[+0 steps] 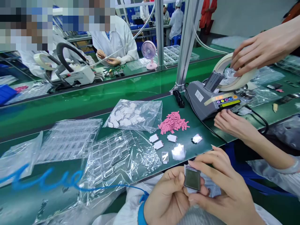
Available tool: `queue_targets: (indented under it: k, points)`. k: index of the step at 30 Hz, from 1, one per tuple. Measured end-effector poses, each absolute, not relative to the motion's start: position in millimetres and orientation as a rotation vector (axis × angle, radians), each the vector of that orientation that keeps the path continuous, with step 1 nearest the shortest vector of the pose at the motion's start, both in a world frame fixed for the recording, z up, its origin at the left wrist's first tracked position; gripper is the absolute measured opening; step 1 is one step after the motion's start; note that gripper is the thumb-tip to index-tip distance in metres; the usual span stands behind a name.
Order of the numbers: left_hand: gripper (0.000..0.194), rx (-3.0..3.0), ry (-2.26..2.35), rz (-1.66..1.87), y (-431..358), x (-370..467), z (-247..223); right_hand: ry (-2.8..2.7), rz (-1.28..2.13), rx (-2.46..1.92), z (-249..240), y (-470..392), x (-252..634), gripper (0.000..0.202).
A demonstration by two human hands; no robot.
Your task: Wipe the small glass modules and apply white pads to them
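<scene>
A small square LCD screen [192, 179] with a dark grey face is held up near the bench's front edge. My left hand [167, 193], with a blue wrist strap [142, 212], pinches its left side between thumb and fingers. From the right, my right hand [225, 184] closes on the same screen, fingertips at its upper and lower edges. On the bench just beyond lie several small white-backed pieces [158, 144], a clear-faced piece [165, 157] and a little stack of clear film squares [178, 152]. Behind them is a heap of pink strips [173, 122].
Clear trays [107, 156] and a bag of white pieces [131, 115] cover the left side. At right, a co-worker's hands [262, 51] touch a tape roll and the grey tape dispenser [211, 97]. A coiled blue cord [47, 184] runs to my wrist. A metal post [185, 43] stands behind.
</scene>
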State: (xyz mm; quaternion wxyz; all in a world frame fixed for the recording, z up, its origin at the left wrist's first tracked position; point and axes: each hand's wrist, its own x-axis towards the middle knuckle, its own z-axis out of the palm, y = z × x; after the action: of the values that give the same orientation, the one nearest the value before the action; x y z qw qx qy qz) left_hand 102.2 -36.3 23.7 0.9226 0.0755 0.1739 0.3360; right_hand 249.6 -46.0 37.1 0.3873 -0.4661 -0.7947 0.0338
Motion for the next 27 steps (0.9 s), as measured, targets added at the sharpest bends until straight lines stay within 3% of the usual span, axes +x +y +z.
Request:
queue_targets:
  k: [10,15,22,27]
  points:
    - [0.024,0.223,0.392,0.67,-32.9,100.0,23.5,-2.021,0.033,-1.149,33.8,-45.7,253.1,0.028]
    - [0.024,0.308,0.501,0.563,-25.8,115.8,9.3,-2.003,0.094,-1.19,1.8,-50.8,276.5,0.035]
    - [0.013,0.138,0.694,0.425,-25.3,210.1,-60.2,-1.564,0.337,-1.655,-94.3,-108.8,347.7,0.046]
    - [0.01,0.126,0.688,0.314,-25.2,312.2,-96.2,-1.183,0.202,-1.771,-101.3,-129.5,369.3,0.024]
